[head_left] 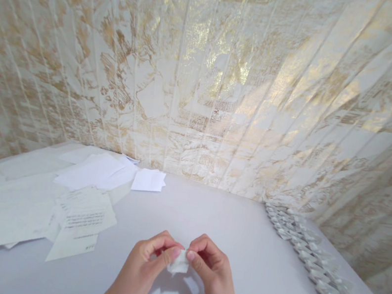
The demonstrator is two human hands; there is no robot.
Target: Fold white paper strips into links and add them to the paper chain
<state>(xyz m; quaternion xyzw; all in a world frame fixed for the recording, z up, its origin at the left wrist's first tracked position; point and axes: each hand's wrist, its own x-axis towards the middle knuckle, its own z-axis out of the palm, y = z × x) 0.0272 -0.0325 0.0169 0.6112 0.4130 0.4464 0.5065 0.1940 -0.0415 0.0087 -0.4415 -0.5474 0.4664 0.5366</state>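
Observation:
Between my two hands is a small white piece of folded paper (180, 262), held up just over the table's near middle. My left hand (155, 255) pinches its upper left corner between thumb and forefinger. On the opposite corner, my right hand (209, 262) has the same kind of pinch. The paper hangs a little below the fingertips, and its fold lines are too small to make out. Both hands cast a shadow on the white tabletop (184, 215) beneath.
Loose sheets of paper (2, 205), some printed (89, 214), spread over the left side. A small stack of white paper squares (148, 180) lies at the back. Rows of folded paper pieces (323, 284) run along the right edge. A patterned curtain (207, 78) hangs behind.

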